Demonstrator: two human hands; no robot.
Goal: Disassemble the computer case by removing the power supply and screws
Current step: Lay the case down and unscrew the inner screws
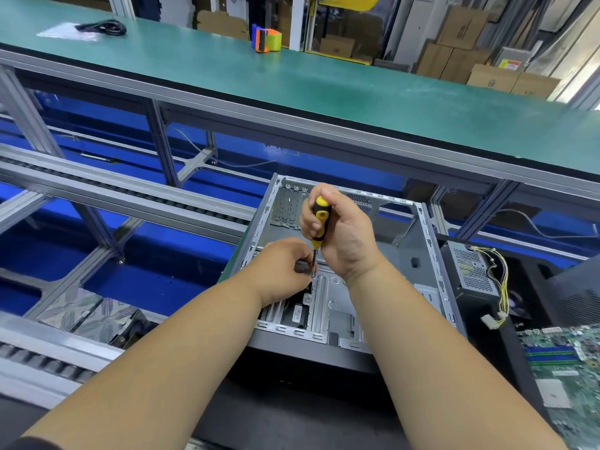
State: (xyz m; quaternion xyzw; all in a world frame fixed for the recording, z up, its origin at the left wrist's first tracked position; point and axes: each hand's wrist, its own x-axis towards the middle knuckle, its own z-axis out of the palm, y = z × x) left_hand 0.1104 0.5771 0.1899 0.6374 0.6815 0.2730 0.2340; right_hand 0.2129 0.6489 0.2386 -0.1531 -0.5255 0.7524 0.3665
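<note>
An open grey computer case (425, 241) lies on its side in front of me, its inside bare metal. My right hand (341, 232) grips a yellow and black screwdriver (320, 222) upright, its tip set on a screw (312, 275) on a bracket near the case's front. My left hand (282, 271) has its fingers curled at the shaft's lower end, right at the screw, over a dark part. A second screw (307, 299) sits just below on the same bracket. The power supply (472, 274) stands outside the case on the right, its yellow cables (501, 287) hanging loose.
A green motherboard (565, 368) lies at the right, near me. Behind the case runs a green-topped bench (324, 89) with a tape dispenser (265, 39) and a coiled black cable (102, 27). Roller conveyor rails (113, 190) and blue floor lie to the left.
</note>
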